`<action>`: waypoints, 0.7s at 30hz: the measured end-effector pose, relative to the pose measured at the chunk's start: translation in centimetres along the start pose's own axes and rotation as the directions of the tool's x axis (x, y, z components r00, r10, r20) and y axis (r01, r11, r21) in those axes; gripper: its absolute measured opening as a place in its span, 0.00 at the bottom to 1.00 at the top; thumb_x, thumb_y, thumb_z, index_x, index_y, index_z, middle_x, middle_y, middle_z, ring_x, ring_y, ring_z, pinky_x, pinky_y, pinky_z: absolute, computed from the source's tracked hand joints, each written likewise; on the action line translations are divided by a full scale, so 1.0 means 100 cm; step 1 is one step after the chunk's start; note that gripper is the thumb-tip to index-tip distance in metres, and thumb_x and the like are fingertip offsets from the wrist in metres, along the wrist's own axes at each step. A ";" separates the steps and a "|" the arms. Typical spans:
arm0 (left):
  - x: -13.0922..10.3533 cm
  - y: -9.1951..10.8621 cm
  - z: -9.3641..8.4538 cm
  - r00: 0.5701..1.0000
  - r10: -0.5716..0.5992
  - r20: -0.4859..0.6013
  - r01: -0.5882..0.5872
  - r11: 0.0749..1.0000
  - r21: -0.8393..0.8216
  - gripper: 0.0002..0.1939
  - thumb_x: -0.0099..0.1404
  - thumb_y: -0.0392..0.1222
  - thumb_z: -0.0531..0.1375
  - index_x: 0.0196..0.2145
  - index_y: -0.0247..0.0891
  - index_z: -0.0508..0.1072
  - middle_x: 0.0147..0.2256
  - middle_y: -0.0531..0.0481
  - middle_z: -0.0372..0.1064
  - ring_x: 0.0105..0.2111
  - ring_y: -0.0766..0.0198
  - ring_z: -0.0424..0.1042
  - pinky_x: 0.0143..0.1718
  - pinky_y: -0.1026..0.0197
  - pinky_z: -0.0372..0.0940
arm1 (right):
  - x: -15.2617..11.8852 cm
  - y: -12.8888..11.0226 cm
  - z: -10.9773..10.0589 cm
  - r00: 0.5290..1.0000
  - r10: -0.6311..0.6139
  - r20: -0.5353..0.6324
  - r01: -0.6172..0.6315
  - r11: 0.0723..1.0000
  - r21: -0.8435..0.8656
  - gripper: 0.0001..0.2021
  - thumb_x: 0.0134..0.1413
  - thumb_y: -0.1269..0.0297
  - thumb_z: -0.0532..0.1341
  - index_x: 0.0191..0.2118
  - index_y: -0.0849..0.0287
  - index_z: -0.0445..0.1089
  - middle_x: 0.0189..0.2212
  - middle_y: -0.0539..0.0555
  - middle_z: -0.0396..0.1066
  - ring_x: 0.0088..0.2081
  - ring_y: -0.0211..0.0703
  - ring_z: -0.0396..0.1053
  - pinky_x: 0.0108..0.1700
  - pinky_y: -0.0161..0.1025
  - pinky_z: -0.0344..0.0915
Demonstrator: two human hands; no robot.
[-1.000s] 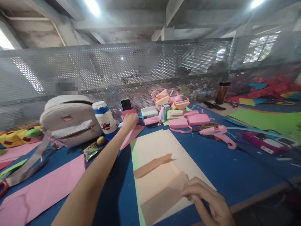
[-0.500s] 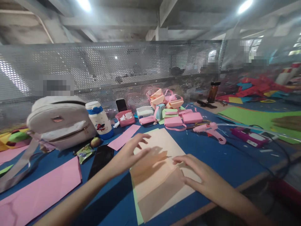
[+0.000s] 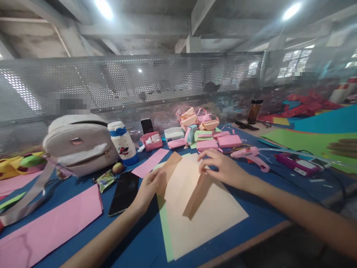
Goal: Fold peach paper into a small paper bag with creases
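A folded peach paper piece stands partly raised on a larger peach sheet. My left hand pinches the left side of the folded piece, its fingers closed over the edge. At the top of the right-hand flap, my right hand has its fingers bent, and they appear to grip the flap's upper edge. The flap throws a dark shadow onto the sheet below. A green sheet shows from under the peach sheet's left edge.
Left lie a black phone, pink paper, a snack packet, a bottle and a backpack. Small paper bags stand behind. Right are a pink glue gun, its cable, and another person's hand.
My left hand has dropped from above the paper to its left edge and closed. My right hand has moved up and left. The folded piece has shifted upward and its flaps have lifted.
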State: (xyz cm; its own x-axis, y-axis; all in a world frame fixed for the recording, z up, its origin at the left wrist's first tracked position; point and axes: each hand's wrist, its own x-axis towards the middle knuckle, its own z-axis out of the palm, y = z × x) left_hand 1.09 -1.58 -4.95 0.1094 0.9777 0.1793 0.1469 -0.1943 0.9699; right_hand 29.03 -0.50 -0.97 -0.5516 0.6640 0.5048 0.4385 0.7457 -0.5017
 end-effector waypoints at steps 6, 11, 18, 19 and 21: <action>-0.005 -0.009 -0.006 0.986 -0.101 -0.136 0.059 0.957 -0.285 0.29 0.55 0.59 0.68 0.46 0.33 0.77 0.39 0.42 0.79 0.38 0.52 0.78 0.37 0.59 0.71 | 0.006 0.043 0.031 0.970 0.225 -0.095 -0.178 0.919 0.353 0.10 0.54 0.70 0.57 0.30 0.56 0.76 0.55 0.58 0.66 0.61 0.55 0.59 0.59 0.52 0.57; -0.007 -0.009 -0.004 0.977 -0.156 -0.146 0.080 0.901 -0.427 0.29 0.53 0.55 0.71 0.47 0.34 0.77 0.40 0.44 0.79 0.37 0.55 0.79 0.34 0.64 0.72 | 0.000 0.045 0.043 0.918 0.395 0.026 -0.339 0.751 0.567 0.13 0.57 0.54 0.60 0.42 0.56 0.70 0.45 0.57 0.74 0.50 0.55 0.71 0.45 0.47 0.70; -0.008 -0.010 -0.005 0.978 -0.179 -0.112 0.102 0.866 -0.489 0.24 0.53 0.50 0.72 0.45 0.35 0.77 0.38 0.45 0.80 0.33 0.59 0.80 0.33 0.67 0.73 | 0.001 0.046 0.047 0.854 0.510 0.103 -0.404 0.523 0.751 0.32 0.44 0.57 0.69 0.55 0.53 0.60 0.41 0.54 0.77 0.42 0.49 0.77 0.44 0.45 0.73; -0.008 -0.010 -0.006 0.979 -0.179 -0.101 0.108 0.865 -0.490 0.25 0.53 0.50 0.73 0.45 0.35 0.77 0.38 0.45 0.80 0.33 0.58 0.80 0.32 0.66 0.73 | 0.001 0.048 0.046 0.846 0.521 0.108 -0.408 0.504 0.762 0.30 0.44 0.57 0.69 0.54 0.54 0.62 0.39 0.55 0.78 0.41 0.50 0.77 0.43 0.45 0.73; -0.007 -0.010 -0.006 0.981 -0.180 -0.078 0.119 0.863 -0.491 0.27 0.52 0.49 0.73 0.47 0.34 0.77 0.38 0.44 0.80 0.34 0.56 0.80 0.32 0.65 0.73 | 0.002 0.050 0.044 0.835 0.539 0.111 -0.411 0.477 0.777 0.26 0.45 0.56 0.69 0.50 0.56 0.65 0.36 0.55 0.79 0.38 0.49 0.78 0.42 0.45 0.74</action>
State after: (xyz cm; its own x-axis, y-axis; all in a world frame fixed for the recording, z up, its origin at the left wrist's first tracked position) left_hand 0.26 -2.07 -5.91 0.0039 0.9999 0.0142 -0.3426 -0.0120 0.9394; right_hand 28.04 3.07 -6.45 -0.3034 0.9500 0.0732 -0.1149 0.0398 -0.9926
